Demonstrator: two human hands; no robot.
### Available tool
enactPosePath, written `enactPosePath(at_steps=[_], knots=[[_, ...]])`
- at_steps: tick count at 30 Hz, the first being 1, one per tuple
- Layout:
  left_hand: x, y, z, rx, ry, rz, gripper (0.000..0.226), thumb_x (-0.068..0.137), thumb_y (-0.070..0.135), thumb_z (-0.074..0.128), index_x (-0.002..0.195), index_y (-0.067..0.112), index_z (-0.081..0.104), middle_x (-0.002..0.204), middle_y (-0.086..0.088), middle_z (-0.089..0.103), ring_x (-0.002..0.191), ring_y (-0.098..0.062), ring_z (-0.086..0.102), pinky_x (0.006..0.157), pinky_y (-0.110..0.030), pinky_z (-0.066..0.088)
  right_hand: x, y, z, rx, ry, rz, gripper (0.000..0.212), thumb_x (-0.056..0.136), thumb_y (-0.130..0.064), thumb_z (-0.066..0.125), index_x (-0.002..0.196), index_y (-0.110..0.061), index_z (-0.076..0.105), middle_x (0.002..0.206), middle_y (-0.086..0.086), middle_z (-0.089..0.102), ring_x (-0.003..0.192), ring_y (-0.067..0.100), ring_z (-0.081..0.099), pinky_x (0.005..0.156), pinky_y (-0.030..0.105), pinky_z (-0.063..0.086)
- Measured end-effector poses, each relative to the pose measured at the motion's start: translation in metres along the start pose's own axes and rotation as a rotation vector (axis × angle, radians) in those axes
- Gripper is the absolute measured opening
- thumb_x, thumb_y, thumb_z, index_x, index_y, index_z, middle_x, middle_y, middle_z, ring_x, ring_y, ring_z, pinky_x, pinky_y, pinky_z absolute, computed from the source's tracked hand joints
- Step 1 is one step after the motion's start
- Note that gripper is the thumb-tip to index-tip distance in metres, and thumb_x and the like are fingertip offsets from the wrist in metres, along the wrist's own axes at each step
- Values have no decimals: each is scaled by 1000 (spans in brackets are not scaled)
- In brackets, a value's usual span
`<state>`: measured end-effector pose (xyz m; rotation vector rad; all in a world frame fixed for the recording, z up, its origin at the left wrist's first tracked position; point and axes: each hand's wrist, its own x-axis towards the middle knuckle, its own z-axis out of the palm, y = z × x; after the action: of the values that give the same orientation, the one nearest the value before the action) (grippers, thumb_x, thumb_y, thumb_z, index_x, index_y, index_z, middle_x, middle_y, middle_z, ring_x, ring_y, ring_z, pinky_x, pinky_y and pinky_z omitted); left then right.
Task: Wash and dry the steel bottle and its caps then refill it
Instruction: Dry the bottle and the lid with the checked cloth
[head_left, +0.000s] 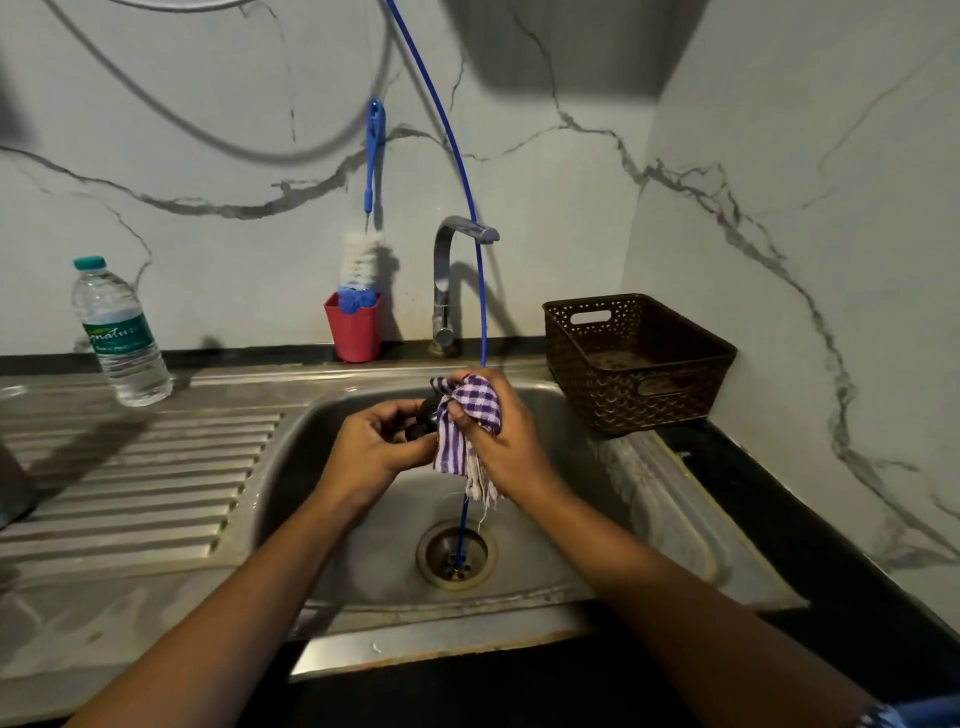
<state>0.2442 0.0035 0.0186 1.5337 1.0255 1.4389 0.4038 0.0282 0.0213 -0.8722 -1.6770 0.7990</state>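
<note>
My left fingers (375, 415) pinch the cap (427, 415); my right fingers (460, 414) grip the cloth (475, 400). Rubbing too hard could knock the cap into the sink (363, 519).

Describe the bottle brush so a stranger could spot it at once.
Find the steel sink and the tap behind its basin. Left of the tap stands a red cup holding the bottle brush. Unlike the thin blue tube nearby, it has white bristles.
</note>
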Motion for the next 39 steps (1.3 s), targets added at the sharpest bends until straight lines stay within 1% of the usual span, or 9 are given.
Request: enactPosePath(at_steps=[6,9,14,17,22,25,29,34,39], knots=[[-5,-7,2,177,71,118,60,52,43,85,106,23,70,100,-1,73,97,-17,68,81,-31,57,8,-8,5,345,125,383,23,90,-29,60,111,-20,57,103,8,68,98,26,66,90,42,52],[-6,-5,7,277,68,202,57,55,50,82,108,41,66,107,12,69,102,-9,64,87,-24,52,10,-13,3,515,198,544,27,90,-29,61,111,-11,61,98,17,69,93,33,66,87,48,53],[-7,-4,11,288,82,219,55,56,54,77,108,46,62,114,14,61,109,-3,57,91,-19,44,12,-13,-3,539,132,556,13,90,-29,60,87,-16,61,76,4,65,72,19,63,73,32,54],[-6,-5,7,340,80,261,57,56,53,79,109,38,64,119,9,56,116,-6,53,97,-25,43,10,-11,-6,477,101,530,14,90,-26,61,92,-13,64,78,4,68,72,17,66,63,25,55],[-2,-7,1,306,156,292,55,60,41,82,109,28,60,117,12,63,115,-9,57,102,-38,44,13,-8,-31,142,136,340,40,81,-17,72,118,-11,60,107,8,68,96,20,65,85,35,54],[-1,-9,-4,258,170,240,52,58,38,81,104,30,59,106,13,67,106,-9,62,97,-35,49,13,-10,-50,-92,-9,-48,46,79,-8,73,119,-28,61,114,0,66,103,10,62,89,26,52],[1,-12,-7,243,133,206,59,60,36,80,114,19,64,109,5,70,107,-12,63,99,-34,49,9,-14,-40,-432,-179,-446,45,76,-9,73,119,-18,64,119,1,65,112,15,55,95,26,45],[2,-15,-9,279,99,174,62,59,35,82,116,14,67,109,4,72,106,-12,65,99,-37,49,8,-19,-40,-661,-261,-558,42,75,-10,63,116,-14,66,118,2,65,111,25,52,92,32,44],[1,-20,-9,387,115,188,64,58,35,84,117,15,68,107,5,72,103,-9,66,96,-38,52,4,-18,-38,-601,-251,-532,34,77,-17,75,110,-13,68,106,3,69,101,22,57,83,35,49]])
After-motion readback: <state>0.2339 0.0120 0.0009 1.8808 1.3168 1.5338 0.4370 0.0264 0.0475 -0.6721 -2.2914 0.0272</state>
